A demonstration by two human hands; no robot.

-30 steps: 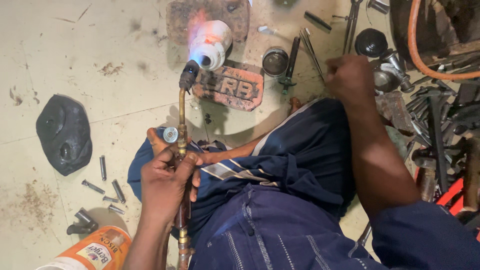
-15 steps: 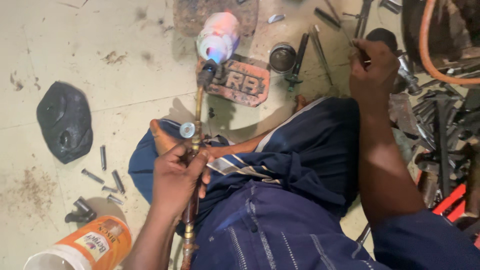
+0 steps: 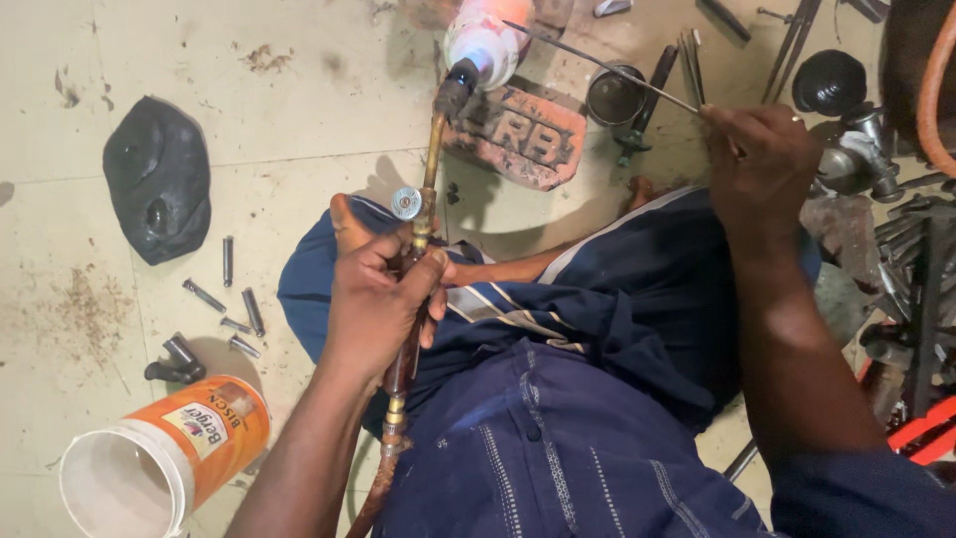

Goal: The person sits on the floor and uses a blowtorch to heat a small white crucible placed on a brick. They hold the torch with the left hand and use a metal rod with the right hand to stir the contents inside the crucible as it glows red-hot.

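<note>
Two bare hands are in view — the left hand [image 3: 373, 299] and the right hand [image 3: 762, 149]. One brass gas torch [image 3: 430, 189] with one round silver valve knob [image 3: 405, 202]. One thin straight metal rod [image 3: 597, 65]. One reddish lettered brick [image 3: 528, 134]. One crumpled black cloth [image 3: 159, 179] on the floor. One orange and white plastic tub [image 3: 169, 453], lying on its side. Short grey metal bolts and pins [image 3: 229, 261] — about six, scattered loose. One round black knob [image 3: 830, 82]. One small dark metal cup [image 3: 613, 97].
</note>
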